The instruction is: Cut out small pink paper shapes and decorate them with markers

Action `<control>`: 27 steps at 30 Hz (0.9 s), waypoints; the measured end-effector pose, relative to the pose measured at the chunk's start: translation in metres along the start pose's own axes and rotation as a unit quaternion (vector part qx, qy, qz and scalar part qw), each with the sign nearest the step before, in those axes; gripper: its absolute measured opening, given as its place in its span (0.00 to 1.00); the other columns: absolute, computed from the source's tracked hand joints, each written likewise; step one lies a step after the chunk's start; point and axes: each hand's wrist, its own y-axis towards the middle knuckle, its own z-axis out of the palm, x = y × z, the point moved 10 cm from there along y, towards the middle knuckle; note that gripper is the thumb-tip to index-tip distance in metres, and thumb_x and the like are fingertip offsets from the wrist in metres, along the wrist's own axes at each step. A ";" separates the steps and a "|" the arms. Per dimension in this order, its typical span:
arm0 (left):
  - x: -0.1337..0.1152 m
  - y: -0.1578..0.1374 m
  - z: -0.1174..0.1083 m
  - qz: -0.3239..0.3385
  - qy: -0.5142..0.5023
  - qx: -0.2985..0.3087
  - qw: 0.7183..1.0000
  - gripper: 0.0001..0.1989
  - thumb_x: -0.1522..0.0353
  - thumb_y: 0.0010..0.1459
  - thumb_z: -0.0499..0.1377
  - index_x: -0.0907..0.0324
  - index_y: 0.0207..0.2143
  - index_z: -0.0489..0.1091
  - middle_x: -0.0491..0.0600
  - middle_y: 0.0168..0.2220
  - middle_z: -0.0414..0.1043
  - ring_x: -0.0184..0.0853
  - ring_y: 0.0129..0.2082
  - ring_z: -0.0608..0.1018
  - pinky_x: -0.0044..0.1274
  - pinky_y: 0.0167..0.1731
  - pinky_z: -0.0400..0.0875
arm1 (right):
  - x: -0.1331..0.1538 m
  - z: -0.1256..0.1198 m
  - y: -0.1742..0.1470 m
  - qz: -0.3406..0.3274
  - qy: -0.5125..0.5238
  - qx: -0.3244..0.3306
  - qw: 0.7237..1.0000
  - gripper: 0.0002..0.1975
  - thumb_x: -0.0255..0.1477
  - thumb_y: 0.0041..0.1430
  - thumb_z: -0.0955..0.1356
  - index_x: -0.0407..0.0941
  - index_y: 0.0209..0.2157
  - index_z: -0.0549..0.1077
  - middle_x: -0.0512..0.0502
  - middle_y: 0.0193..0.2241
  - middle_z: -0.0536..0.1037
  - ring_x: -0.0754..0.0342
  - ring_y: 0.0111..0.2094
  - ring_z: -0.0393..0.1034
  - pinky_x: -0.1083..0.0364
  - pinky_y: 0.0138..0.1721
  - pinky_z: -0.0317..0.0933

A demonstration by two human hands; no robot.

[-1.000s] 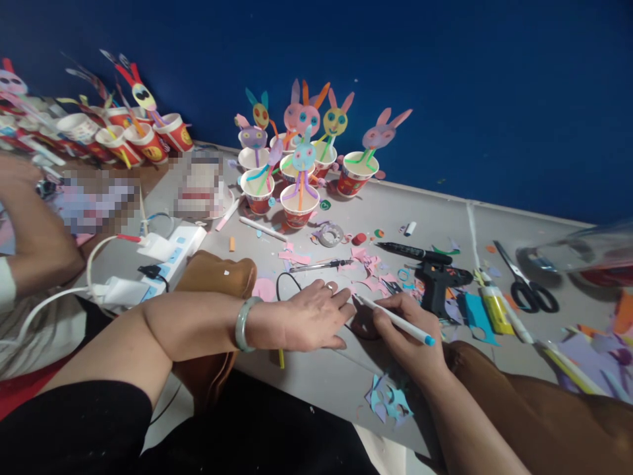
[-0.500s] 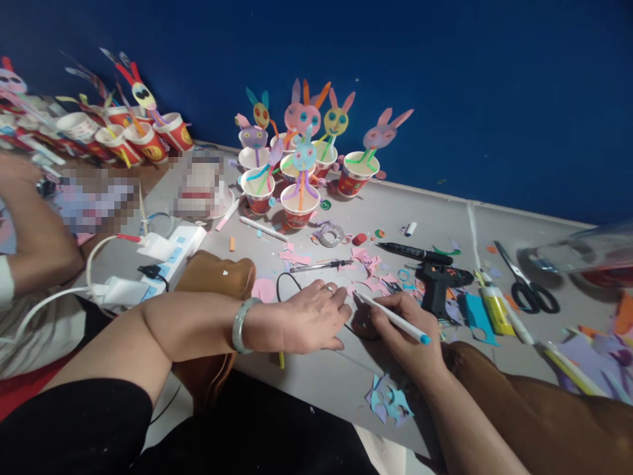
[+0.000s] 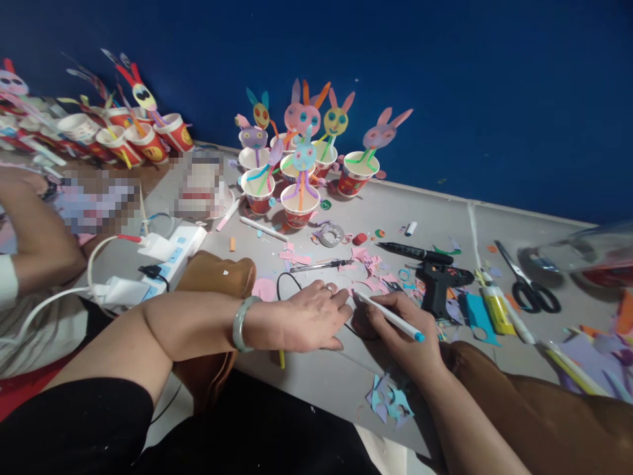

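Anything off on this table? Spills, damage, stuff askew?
No spill or damage I can see. Just untidy: pink paper scraps lie strewn across the middle of the table, and the black glue gun lies on its side close by, not in a stand. The right hand holds a white marker normally.

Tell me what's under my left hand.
Under your left hand is the grey tabletop, visible around it. A thin black cable runs out of sight behind the hand, and a yellow strip pokes out below the wrist. Whatever else the hand covers can't be seen.
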 end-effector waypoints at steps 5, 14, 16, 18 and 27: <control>0.000 0.000 -0.002 0.005 0.001 -0.003 1.000 0.26 0.51 0.60 0.56 0.66 0.46 0.69 0.59 0.53 0.69 0.44 0.44 0.74 0.32 0.43 0.61 | -0.001 0.001 -0.001 0.003 0.001 0.000 1.000 0.08 0.37 0.57 0.67 0.46 0.31 0.72 0.51 0.22 0.78 0.54 0.21 0.71 0.56 0.25 0.63; 0.000 -0.001 -0.001 0.012 0.001 -0.002 1.000 0.25 0.51 0.60 0.56 0.65 0.46 0.69 0.60 0.54 0.68 0.44 0.44 0.73 0.32 0.43 0.61 | -0.002 0.003 0.000 -0.016 0.006 -0.002 1.000 0.08 0.35 0.58 0.68 0.46 0.32 0.73 0.50 0.23 0.79 0.54 0.22 0.72 0.57 0.25 0.64; 0.000 0.000 -0.001 0.013 0.000 -0.003 1.000 0.25 0.51 0.60 0.56 0.65 0.46 0.69 0.60 0.53 0.69 0.44 0.44 0.73 0.32 0.43 0.61 | -0.001 0.003 0.000 -0.018 0.006 0.000 1.000 0.08 0.35 0.58 0.68 0.46 0.33 0.73 0.49 0.24 0.79 0.54 0.23 0.72 0.57 0.26 0.64; 0.000 0.000 -0.001 0.011 0.000 -0.004 1.000 0.25 0.51 0.60 0.57 0.65 0.46 0.69 0.60 0.53 0.68 0.44 0.43 0.73 0.32 0.43 0.61 | -0.001 0.004 0.000 -0.019 0.007 0.000 1.000 0.08 0.36 0.59 0.67 0.46 0.33 0.73 0.49 0.24 0.79 0.54 0.23 0.72 0.57 0.26 0.64; 0.000 -0.001 0.001 0.015 0.001 -0.021 1.000 0.25 0.51 0.60 0.57 0.65 0.45 0.68 0.60 0.51 0.69 0.44 0.43 0.72 0.32 0.42 0.61 | 0.003 0.004 0.000 -0.030 0.016 0.006 0.999 0.10 0.38 0.60 0.67 0.46 0.34 0.74 0.48 0.26 0.80 0.53 0.24 0.73 0.57 0.26 0.66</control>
